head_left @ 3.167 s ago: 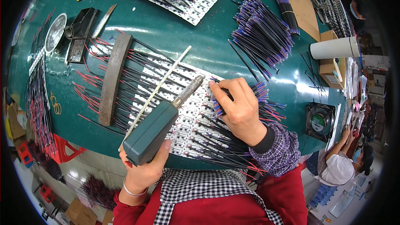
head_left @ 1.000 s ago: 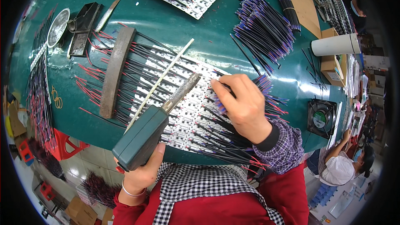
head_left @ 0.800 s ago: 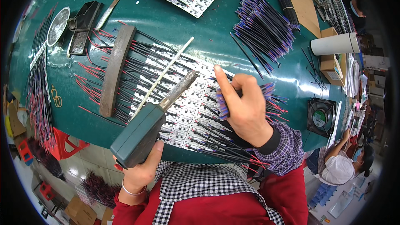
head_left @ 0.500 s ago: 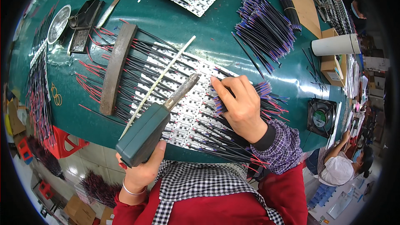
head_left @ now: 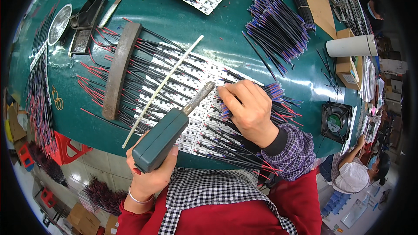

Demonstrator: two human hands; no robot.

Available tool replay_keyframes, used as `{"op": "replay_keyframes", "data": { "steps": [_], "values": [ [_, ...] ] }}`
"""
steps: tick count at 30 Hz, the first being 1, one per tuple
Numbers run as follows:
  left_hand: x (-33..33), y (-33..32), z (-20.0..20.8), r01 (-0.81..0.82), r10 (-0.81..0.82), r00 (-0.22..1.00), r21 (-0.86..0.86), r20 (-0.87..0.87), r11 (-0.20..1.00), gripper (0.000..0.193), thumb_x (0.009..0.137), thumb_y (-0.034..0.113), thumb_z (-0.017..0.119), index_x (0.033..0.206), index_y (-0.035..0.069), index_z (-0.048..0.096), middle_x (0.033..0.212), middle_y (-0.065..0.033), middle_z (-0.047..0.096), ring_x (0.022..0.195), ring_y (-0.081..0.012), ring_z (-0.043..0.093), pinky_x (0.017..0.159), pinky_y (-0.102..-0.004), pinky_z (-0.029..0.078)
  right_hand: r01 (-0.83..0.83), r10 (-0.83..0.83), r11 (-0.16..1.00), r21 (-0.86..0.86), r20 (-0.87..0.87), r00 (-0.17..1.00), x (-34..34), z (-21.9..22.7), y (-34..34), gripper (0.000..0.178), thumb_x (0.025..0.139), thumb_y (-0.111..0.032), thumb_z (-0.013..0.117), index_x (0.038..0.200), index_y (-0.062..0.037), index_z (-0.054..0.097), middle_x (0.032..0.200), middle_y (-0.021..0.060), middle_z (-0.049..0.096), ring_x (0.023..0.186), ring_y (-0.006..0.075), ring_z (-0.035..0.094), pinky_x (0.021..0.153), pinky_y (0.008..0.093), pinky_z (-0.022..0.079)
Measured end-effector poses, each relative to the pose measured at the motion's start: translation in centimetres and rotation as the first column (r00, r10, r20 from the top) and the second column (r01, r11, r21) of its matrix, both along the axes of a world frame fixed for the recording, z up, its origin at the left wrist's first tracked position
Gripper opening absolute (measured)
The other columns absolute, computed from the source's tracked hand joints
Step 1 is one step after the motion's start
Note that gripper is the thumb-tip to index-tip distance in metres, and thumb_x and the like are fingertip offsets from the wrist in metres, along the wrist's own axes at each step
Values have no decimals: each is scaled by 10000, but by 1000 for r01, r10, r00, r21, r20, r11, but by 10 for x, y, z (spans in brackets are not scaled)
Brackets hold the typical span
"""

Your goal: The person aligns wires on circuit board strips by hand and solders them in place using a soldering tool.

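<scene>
My left hand [head_left: 152, 182] is closed round a dark green soldering gun [head_left: 161, 139]. Its metal tip points up and right over a white circuit board panel [head_left: 198, 132], close to my right fingertips. My right hand [head_left: 252, 115] pinches at the panel, thumb and forefinger together, with a bundle of black wires [head_left: 275, 93] under the palm. Whether one wire sits in the pinch is hidden. Rows of black wires with red ends [head_left: 150, 67] fan out left from the panel, under a curved metal bar [head_left: 119, 74]. A thin pale solder stick [head_left: 163, 91] lies across them.
A heap of cut wires [head_left: 278, 30] lies beyond my right hand. At right are a black fan [head_left: 336, 123] and a white tube [head_left: 352, 46]. Other panels [head_left: 209, 2] stand at the far edge. Left are a metal bowl [head_left: 59, 25] and a black holder [head_left: 86, 24]. A person [head_left: 355, 176] sits at right.
The soldering gun in my left hand has moved up and right, bringing its tip nearer my right fingertips. My right hand has barely shifted, its fingertips slightly lower.
</scene>
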State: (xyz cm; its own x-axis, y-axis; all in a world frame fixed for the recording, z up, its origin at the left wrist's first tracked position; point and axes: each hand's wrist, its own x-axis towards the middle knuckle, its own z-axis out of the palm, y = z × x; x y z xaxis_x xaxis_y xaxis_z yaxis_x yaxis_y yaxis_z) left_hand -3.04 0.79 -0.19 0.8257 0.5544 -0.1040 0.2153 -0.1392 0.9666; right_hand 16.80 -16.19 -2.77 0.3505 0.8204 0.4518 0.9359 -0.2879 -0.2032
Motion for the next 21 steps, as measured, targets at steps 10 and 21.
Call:
{"op": "replay_keyframes", "data": {
  "steps": [10,21],
  "values": [
    [10,4,6,77,-76,997,21,-25,997,196,753,-65,725,948,-79,704,861,-146,677,682,-183,635,601,-291,493,17,-16,999,-41,27,1000,2,-5,2,249,730,-96,630,954,6,666,851,57,560,780,199,571,623,316,422],
    [-13,0,-2,-66,65,993,-1,-101,998,245,738,-10,759,976,-63,725,886,-162,732,758,-233,721,681,-312,561,18,-17,998,-57,29,999,0,-4,3,257,728,-96,634,961,7,665,864,62,567,789,206,575,629,318,430]
  ]
}}
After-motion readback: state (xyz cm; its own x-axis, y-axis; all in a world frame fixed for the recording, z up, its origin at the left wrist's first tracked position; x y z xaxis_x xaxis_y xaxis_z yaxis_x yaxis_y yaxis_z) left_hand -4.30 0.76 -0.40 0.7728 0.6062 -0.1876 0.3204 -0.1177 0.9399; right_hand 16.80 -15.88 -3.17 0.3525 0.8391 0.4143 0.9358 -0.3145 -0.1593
